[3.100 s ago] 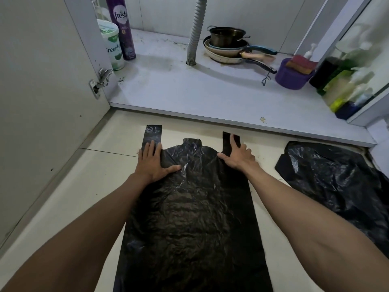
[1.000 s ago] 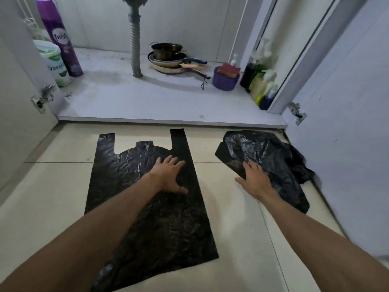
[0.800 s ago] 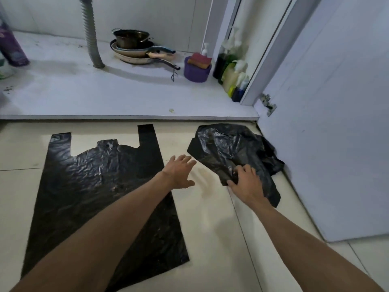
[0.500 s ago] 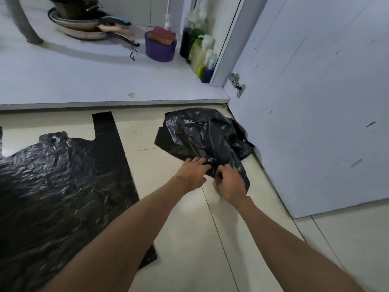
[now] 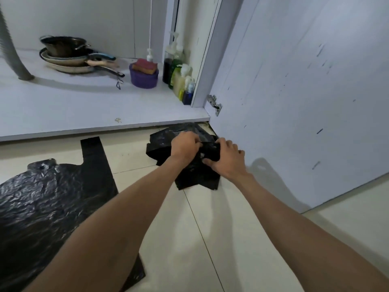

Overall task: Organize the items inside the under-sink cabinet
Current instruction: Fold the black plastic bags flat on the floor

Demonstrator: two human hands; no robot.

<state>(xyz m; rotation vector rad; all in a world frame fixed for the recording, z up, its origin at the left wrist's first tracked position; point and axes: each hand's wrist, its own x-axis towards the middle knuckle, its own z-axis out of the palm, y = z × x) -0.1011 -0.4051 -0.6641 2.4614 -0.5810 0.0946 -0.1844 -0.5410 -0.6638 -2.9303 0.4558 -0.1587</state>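
The flattened bag is lying done while I am gripping the crumpled bag with my left hand and right hand.

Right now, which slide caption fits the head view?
The left hand and right hand grip a crumpled black bag on the floor beside the cabinet door; a flattened bag lies nearby.

The purple tub was smooth matt plastic, topped by a coarse sponge. Left of it the stacked pans were dull metal and the drain hose ribbed grey plastic. Right of the tub stood translucent plastic bottles, a shiny metal hinge and the matt, scuffed cabinet door. In front of the tub, the crumpled bag and flat bag were glossy, wrinkled plastic on smooth floor tiles.
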